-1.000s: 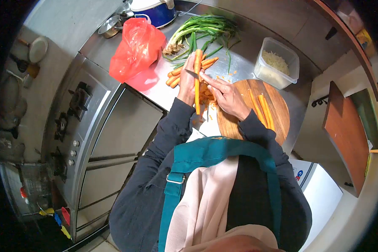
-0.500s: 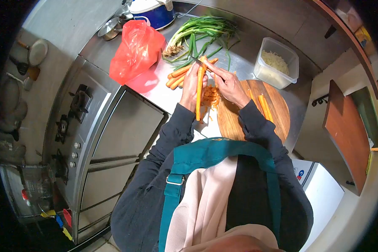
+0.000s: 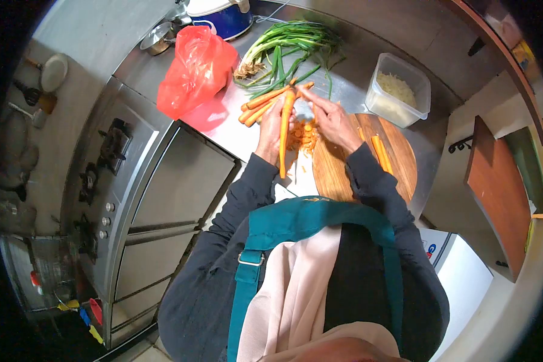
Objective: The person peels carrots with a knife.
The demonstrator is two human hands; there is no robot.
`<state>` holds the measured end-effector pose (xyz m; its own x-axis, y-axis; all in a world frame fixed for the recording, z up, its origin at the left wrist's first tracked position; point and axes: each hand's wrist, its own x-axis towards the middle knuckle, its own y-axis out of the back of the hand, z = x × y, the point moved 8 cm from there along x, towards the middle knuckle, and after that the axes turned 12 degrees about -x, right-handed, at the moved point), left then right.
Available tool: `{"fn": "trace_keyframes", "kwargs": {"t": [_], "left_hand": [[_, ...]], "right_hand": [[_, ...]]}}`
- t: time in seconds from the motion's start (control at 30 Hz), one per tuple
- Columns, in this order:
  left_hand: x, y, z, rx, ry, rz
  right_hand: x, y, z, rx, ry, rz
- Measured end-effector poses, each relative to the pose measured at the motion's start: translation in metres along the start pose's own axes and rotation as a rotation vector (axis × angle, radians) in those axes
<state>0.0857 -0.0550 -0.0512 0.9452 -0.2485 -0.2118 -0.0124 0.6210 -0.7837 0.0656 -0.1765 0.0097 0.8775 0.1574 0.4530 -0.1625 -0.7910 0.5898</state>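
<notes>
My left hand [image 3: 271, 130] is closed around an orange carrot [image 3: 285, 139], whose thin end points toward me. At the carrot's thick top, my right hand [image 3: 336, 125] is closed on what looks like a small knife [image 3: 292, 88]; only a bit of its dark blade shows and the handle is hidden. Several carrots [image 3: 260, 108] lie beyond my left hand. Between my hands, orange peelings [image 3: 303, 139] are heaped on a white surface. Peeled carrots [image 3: 381, 154] rest on the round wooden cutting board [image 3: 332, 175], right of my right wrist.
Green onions [image 3: 292, 39] lie at the back, beside a red plastic bag [image 3: 196, 75]. A clear container [image 3: 398, 90] with pale shreds stands right of them. A blue pot [image 3: 226, 21] is at the back left. The stove [image 3: 117, 175] is on the left.
The dark blade, seen across the carrot's top before, now shows much less. The carrot's thin end has shifted slightly left and toward me. My right hand has stayed close to the carrot.
</notes>
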Motion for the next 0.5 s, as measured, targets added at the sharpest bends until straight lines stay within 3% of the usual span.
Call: {"fn": "trace_keyframes", "kwargs": {"t": [0.1, 0.23, 0.5], "left_hand": [[0.01, 0.017, 0.007, -0.026, -0.056, 0.071], [0.009, 0.002, 0.019, -0.001, -0.105, 0.051], [0.004, -0.011, 0.018, -0.093, -0.072, -0.025]], "right_hand": [[-0.021, -0.014, -0.015, -0.045, 0.029, -0.13], [-0.026, -0.013, -0.041, -0.09, 0.097, -0.146], [-0.012, -0.008, -0.037, -0.177, 0.117, -0.053]]}}
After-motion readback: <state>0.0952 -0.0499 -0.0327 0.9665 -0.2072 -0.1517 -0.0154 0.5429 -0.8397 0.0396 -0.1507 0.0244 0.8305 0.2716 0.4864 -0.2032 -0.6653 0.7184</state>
